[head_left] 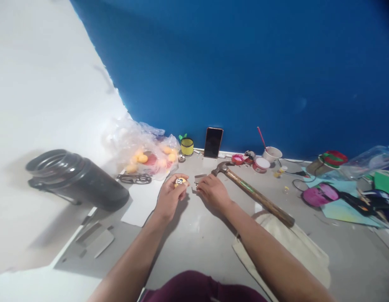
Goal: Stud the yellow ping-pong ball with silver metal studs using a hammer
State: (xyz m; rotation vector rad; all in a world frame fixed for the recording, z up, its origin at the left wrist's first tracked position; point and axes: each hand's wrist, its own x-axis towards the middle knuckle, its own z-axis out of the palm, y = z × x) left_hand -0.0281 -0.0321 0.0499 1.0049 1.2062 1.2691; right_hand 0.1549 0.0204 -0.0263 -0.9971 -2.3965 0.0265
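Observation:
My left hand [173, 193] pinches a small round yellow piece [179, 182] with black and white marks on its face, held just above the grey table. To its right, my right hand [212, 191] reaches down to the table with its fingers together at some tiny dark and metallic bits [197, 185], too small to make out. A hammer [254, 193] with a wooden handle lies beyond and to the right of my right hand, its head near the knuckles. A white sheet of paper [139, 203] is on the left of my left hand.
A dark bottle [77, 180] stands at the left. Behind are a plastic bag [150, 157] with yellow items, a yellow mesh cup [187, 147] and an upright phone [213, 142]. A white cup [272, 154] is at the back right; a cream cloth bag [288, 247] lies under my right forearm.

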